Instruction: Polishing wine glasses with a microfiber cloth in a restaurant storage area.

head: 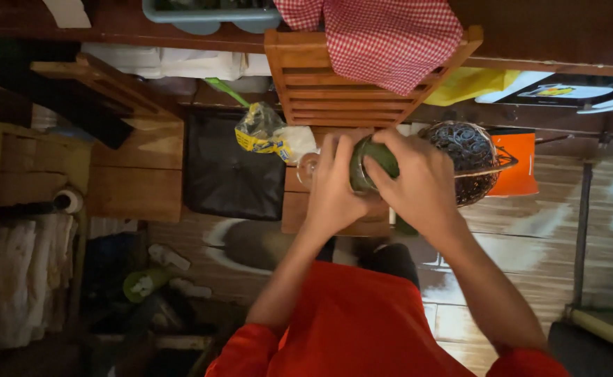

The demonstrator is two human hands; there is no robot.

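Note:
Both my hands are closed around a dark green rounded object [375, 155], perhaps a jar with a green lid, held at chest height. My left hand [334, 188] grips its left side and my right hand [421, 183] wraps over its top and right side. What the object is exactly stays unclear, since my fingers hide most of it. A clear glass rim [306, 167] shows just left of my left hand.
A slatted wooden rack [320, 91] with a red checked cloth [390, 38] stands ahead. A dark wire basket [470, 150] and an orange item [519, 164] are on the right. A yellow-printed plastic bag [264, 132] and a black bag [229, 174] lie left.

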